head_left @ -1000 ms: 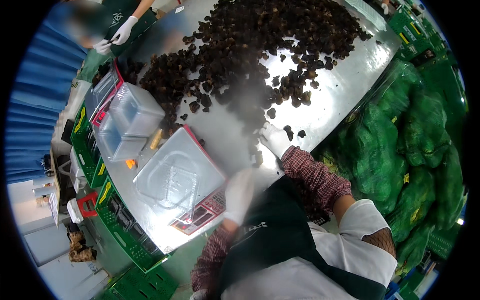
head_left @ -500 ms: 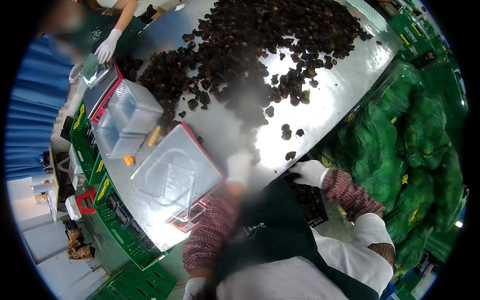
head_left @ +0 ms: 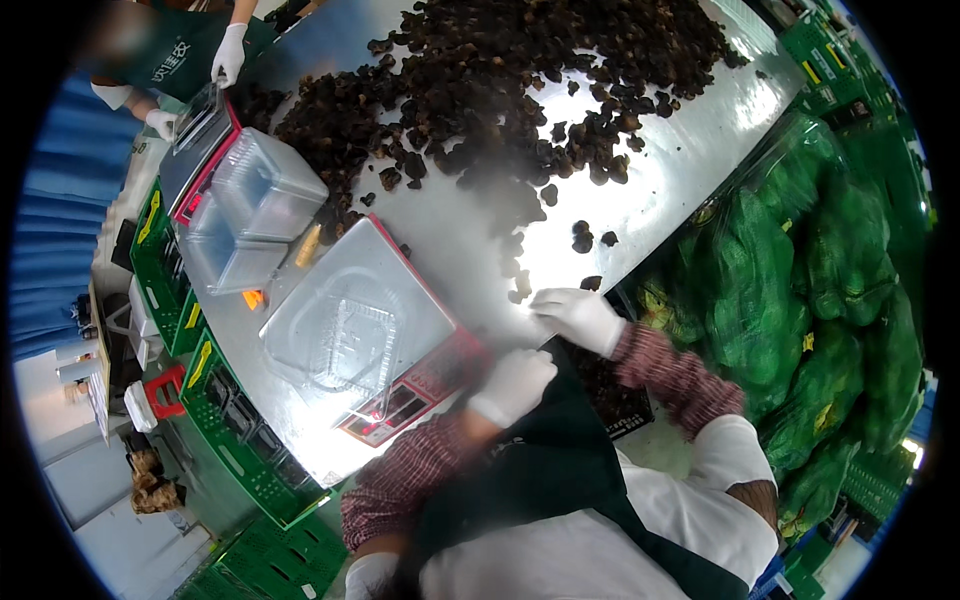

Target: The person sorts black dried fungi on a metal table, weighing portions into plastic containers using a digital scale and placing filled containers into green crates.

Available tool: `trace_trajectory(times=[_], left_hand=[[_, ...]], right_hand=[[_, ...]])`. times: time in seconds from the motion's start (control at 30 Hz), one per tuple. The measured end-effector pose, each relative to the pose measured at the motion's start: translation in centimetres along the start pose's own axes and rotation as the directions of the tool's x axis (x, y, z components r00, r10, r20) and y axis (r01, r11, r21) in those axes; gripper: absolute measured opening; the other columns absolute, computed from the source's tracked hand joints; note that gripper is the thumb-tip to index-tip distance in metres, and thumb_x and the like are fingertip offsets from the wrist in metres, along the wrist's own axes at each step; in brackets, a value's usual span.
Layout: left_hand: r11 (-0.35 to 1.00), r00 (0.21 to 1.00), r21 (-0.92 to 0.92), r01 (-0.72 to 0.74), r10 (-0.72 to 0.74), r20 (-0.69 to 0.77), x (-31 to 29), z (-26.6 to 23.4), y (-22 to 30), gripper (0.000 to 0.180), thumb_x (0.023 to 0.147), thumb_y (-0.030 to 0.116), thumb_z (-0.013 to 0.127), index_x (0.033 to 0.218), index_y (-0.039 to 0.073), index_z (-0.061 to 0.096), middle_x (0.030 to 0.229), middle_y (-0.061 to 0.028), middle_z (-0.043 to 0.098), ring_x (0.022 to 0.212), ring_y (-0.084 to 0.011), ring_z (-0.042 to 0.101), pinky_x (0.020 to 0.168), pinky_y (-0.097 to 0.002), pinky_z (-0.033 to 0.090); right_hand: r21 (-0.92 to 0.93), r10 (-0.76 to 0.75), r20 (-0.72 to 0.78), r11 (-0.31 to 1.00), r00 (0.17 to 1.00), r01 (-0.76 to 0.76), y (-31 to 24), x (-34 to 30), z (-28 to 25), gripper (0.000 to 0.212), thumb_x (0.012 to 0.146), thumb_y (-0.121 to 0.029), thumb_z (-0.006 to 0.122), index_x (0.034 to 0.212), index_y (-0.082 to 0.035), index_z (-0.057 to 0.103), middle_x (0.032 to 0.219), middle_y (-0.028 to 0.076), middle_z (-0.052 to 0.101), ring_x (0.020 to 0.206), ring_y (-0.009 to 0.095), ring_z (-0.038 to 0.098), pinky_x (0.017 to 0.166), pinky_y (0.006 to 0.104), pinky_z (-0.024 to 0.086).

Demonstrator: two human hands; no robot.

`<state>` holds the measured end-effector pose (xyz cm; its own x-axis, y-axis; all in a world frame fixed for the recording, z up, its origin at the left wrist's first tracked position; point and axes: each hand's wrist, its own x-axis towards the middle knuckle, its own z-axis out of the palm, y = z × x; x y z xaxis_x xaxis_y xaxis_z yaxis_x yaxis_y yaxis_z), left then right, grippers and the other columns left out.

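Note:
My left hand (head_left: 515,388), in a white glove, is curled closed beside the front corner of a red-edged digital scale (head_left: 415,330); what it holds, if anything, is hidden. Farther right, my right hand (head_left: 580,318), also gloved, reaches leftward over the table's near edge with its fingers stretched out. An opened clear plastic box (head_left: 350,345) lies on the scale's plate. Just beyond my right hand are a few loose dark, crinkled mushroom-like pieces (head_left: 583,238). A large heap (head_left: 560,60) of them covers the far part of the metal table (head_left: 440,250).
Stacked clear boxes (head_left: 265,185) stand left of the scale, near a second scale (head_left: 205,165). Across the table a co-worker's gloved hand (head_left: 229,55) holds a clear box. Green crates (head_left: 240,440) line the left side; full green net sacks (head_left: 750,300) crowd the right.
My left hand has drawn back toward me from the table, right of the scale. My right hand has moved left and up onto the table edge. The co-worker's hands have shifted around their box.

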<state>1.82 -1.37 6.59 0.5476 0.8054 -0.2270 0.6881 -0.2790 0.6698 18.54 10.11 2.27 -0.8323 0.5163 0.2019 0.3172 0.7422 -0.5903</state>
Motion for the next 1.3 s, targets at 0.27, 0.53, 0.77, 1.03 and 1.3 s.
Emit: trace_trajectory(times=[0.27, 0.53, 0.77, 1.03, 1.3], left_hand=[[0.983, 0.949, -0.148, 0.112, -0.15, -0.276, -2.2, -3.4, 0.3, 0.018, 0.078, 0.019, 0.074, 0.073, 0.01, 0.06, 0.075, -0.0046, 0.061, 0.077, -0.0265, 0.063, 0.072, -0.04, 0.05], [0.894, 0.897, 0.283, 0.347, -0.228, -0.379, 6.0, -2.3, -3.0, 0.086, 0.074, 0.04, 0.077, 0.146, 0.013, 0.04, 0.152, -0.0178, 0.033, 0.141, -0.038, 0.029, 0.112, -0.0579, 0.027], [0.698, 0.852, 0.517, 0.496, -0.276, -0.445, 14.6, -3.9, -7.6, 0.092, 0.076, 0.057, 0.07, 0.153, 0.023, 0.032, 0.161, -0.0111, 0.02, 0.147, -0.0372, 0.02, 0.113, -0.067, 0.019], [0.723, 0.566, 0.091, 0.685, -0.449, -0.691, 14.7, -5.1, -12.7, 0.056, 0.08, 0.026, 0.074, 0.131, 0.015, 0.054, 0.152, -0.0121, 0.034, 0.136, -0.0356, 0.036, 0.107, -0.0589, 0.033], [0.806, 0.573, -0.318, 0.499, -0.582, -0.577, 7.5, 0.3, -5.4, 0.105, 0.067, 0.031, 0.085, 0.152, 0.006, 0.029, 0.155, -0.0315, 0.016, 0.138, -0.0489, 0.026, 0.114, -0.0531, 0.025]], right_hand=[[-0.001, -0.285, 0.407, 0.95, 0.868, 0.312, -0.2, -2.1, 7.7, 0.019, 0.08, -0.016, 0.059, 0.095, -0.006, 0.067, 0.104, 0.01, 0.063, 0.104, 0.028, 0.057, 0.086, 0.0403, 0.05], [-0.436, 0.172, 0.242, 0.898, 0.955, -0.051, 5.0, -6.4, -6.1, 0.061, 0.086, -0.046, 0.065, 0.132, -0.009, 0.054, 0.121, 0.014, 0.056, 0.114, 0.028, 0.053, 0.093, 0.0427, 0.042], [-0.452, 0.265, -0.019, 0.858, 0.964, -0.245, 13.2, 1.2, -3.7, 0.085, 0.083, -0.053, 0.065, 0.152, -0.014, 0.033, 0.155, 0.022, 0.028, 0.144, 0.04, 0.024, 0.116, 0.0597, 0.018], [-0.291, 0.196, -0.09, 0.932, 0.976, -0.215, 16.5, 15.6, -1.4, 0.065, 0.091, -0.05, 0.058, 0.143, -0.014, 0.047, 0.153, 0.021, 0.033, 0.143, 0.041, 0.026, 0.116, 0.0564, 0.023], [-0.087, -0.207, 0.229, 0.969, 0.951, 0.232, 9.6, 8.3, -0.7, 0.058, 0.087, -0.041, 0.064, 0.137, -0.015, 0.052, 0.145, 0.015, 0.044, 0.138, 0.031, 0.038, 0.112, 0.0515, 0.031]])
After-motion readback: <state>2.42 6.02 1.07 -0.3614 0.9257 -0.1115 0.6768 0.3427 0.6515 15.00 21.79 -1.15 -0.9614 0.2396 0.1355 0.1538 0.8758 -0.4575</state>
